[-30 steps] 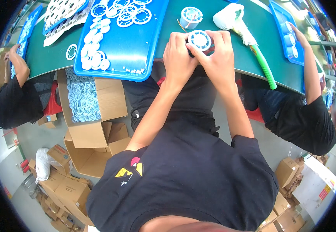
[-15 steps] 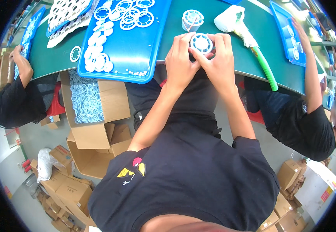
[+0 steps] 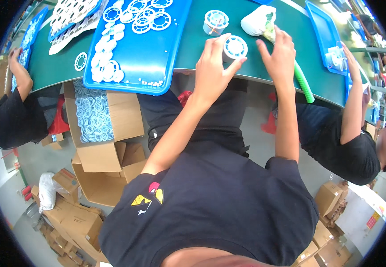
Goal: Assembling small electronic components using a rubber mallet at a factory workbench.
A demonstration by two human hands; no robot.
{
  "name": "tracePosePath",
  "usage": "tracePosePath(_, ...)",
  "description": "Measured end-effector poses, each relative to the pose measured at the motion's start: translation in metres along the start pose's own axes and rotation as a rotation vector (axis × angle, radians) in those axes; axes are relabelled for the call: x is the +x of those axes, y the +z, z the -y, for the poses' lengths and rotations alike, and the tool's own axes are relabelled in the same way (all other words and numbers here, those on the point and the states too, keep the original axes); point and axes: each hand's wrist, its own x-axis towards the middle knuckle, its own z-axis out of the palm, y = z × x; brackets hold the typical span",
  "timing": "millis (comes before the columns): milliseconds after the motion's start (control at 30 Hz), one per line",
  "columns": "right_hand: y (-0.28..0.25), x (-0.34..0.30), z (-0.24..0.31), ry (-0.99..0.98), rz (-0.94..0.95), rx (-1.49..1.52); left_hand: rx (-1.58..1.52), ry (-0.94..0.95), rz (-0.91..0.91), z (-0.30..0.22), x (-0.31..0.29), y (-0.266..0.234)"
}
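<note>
My left hand [image 3: 214, 66] is closed round the side of a white round spool [image 3: 235, 47] with a spoked top, which stands near the table's front edge. A second white spool [image 3: 216, 21] stands just beyond it. To the right lies a hammer-like tool with a green handle [image 3: 305, 82] and a head wrapped in white material [image 3: 258, 21]. Over its upper handle is my right hand [image 3: 279, 58], thumb and fingers apart; whether it touches the handle is hidden. A blue tray [image 3: 156, 66] at left holds white spoked rings, round white pieces and small white bits.
A loose ring [image 3: 81, 61] lies on the green table [image 3: 193, 49] left of the tray. Below stands an open carton [image 3: 126, 113] full of pale rings. Co-workers sit on both sides; one person's hand [image 3: 350, 62] is at the right blue tray [image 3: 319, 22].
My right hand has left the spool and moved right to the green-handled tool. My left hand stays on the spool. The view has shifted slightly.
</note>
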Motion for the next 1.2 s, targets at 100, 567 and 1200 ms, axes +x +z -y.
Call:
tracePosePath(100,0.022,0.009,-0.023,0.011,0.071,-0.184,-0.018,0.025,0.113,0.002,0.009,0.011)
tracePosePath(567,-0.093,-0.022,0.007,0.660,0.146,0.879,-0.161,0.024,0.149,0.012,0.010,0.010)
tracePosePath(1200,-0.093,-0.019,0.011,0.488,0.268,0.728,-0.103,0.015,0.147,0.010,0.014,0.023)
